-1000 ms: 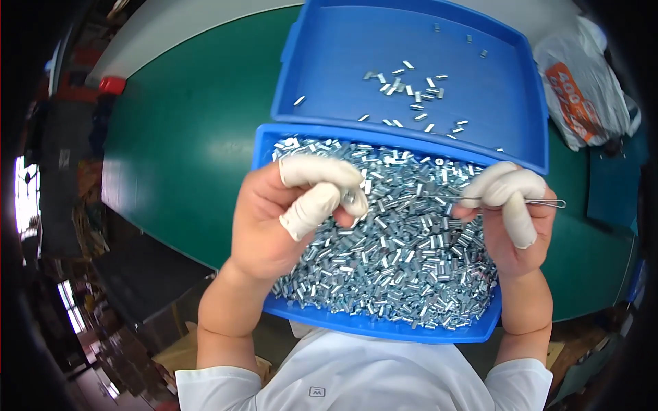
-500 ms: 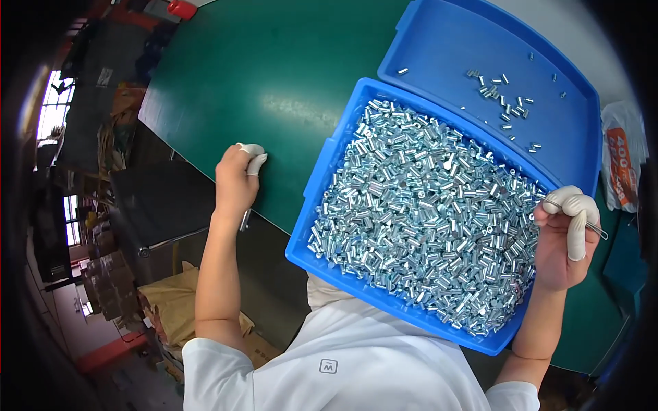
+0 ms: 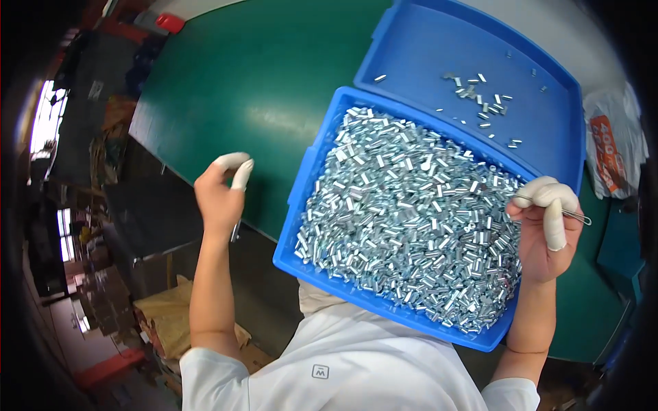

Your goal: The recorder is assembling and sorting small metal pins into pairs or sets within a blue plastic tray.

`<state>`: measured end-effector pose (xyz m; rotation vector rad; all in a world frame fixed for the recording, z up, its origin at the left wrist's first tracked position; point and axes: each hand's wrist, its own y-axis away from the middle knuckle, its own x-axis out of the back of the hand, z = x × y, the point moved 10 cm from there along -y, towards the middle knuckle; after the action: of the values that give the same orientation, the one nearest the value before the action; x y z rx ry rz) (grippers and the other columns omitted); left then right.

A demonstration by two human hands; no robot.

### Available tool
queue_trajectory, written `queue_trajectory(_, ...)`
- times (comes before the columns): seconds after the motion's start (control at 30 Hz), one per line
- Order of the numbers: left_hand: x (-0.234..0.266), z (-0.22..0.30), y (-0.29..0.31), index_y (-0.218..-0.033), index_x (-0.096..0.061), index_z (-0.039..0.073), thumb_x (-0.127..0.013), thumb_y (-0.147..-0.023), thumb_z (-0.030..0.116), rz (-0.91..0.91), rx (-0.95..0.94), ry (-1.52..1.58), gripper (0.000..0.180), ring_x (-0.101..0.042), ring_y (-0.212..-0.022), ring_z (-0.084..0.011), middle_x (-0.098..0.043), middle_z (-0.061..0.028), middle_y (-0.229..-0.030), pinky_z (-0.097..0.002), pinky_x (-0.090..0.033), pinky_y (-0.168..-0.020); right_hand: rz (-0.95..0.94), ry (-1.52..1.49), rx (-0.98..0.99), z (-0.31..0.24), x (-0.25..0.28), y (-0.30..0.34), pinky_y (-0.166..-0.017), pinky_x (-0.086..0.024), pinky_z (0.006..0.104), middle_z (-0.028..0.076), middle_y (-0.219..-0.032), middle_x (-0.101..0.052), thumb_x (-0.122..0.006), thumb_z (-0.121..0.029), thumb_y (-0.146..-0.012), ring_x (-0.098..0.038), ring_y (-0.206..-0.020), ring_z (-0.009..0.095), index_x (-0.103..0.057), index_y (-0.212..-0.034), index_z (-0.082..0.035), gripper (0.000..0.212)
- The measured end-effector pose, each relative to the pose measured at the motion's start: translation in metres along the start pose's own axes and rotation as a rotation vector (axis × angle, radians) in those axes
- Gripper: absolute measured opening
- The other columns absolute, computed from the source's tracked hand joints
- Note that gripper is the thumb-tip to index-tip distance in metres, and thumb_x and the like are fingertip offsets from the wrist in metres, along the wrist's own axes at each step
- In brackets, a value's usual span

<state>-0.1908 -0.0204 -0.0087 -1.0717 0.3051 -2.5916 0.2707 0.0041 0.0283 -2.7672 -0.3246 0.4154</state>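
My right hand (image 3: 548, 229), with white finger cots on its thumb and fingers, is closed on a thin metal wire tool (image 3: 574, 216) with a looped end. It is above the right rim of a blue plastic bin (image 3: 291, 205), which is heaped with small shiny metal sleeves (image 3: 411, 219). To the left of the bin, over the edge of the green table (image 3: 274, 82), my left hand (image 3: 223, 192) has white cots on thumb and forefinger. These two curl together in a pinch; anything between them is hidden or too small to make out.
A blue tray (image 3: 439, 34) behind the bin holds several scattered sleeves. A plastic bag with orange print (image 3: 606, 151) lies at the right. At the table's far left corner is a red object (image 3: 170, 22). Brown paper sacking (image 3: 168, 312) lies below the table at the left.
The whole view has shifted, moving bin, tray and bag slightly left. My left hand sits somewhat lower and further left, its thumb and forefinger still pinched. My right hand keeps the wire tool.
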Motion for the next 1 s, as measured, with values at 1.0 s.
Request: queue_trajectory(1.0, -0.154, 0.209, 0.027, -0.102, -0.061, -0.001, -0.074, -0.092, 0.006, -0.552, -0.177, 0.789, 0.017, -0.067, -0.083, -0.0224, -0.069, -0.0195, -0.094, -0.0325, -0.060, -0.070, -0.127, 0.230, 0.209, -0.031, -0.030, 0.005, -0.061, -0.062, 0.0344, 0.015, -0.090, -0.074, -0.075, -0.009, -0.085, -0.073, -0.070, 0.026, -0.075, -0.091, -0.005, 0.007)
